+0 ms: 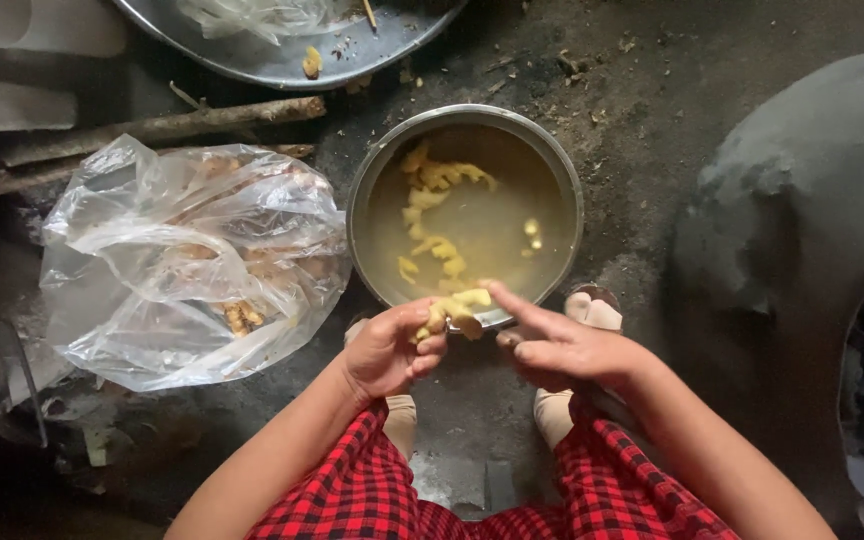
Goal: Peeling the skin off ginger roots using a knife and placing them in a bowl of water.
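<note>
Left hand (389,350) grips ginger piece (455,312) (half hidden); right hand (562,347) touching.

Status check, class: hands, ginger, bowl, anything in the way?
Left hand grips ginger piece. Right hand fingers at it. Bowl holds water, peeled pieces. Nothing between.

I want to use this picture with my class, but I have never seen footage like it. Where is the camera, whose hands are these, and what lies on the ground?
The one picture comes from a camera on a person's head, looking down at their own hands and checked red trousers. The left hand holds a pale yellow peeled root piece, probably ginger; the right hand touches it with a fingertip. Just beyond sits a metal bowl of cloudy water with more peeled pieces. Left of it lies a clear plastic bag of unpeeled roots, with sticks behind and a large metal tray at the top.
</note>
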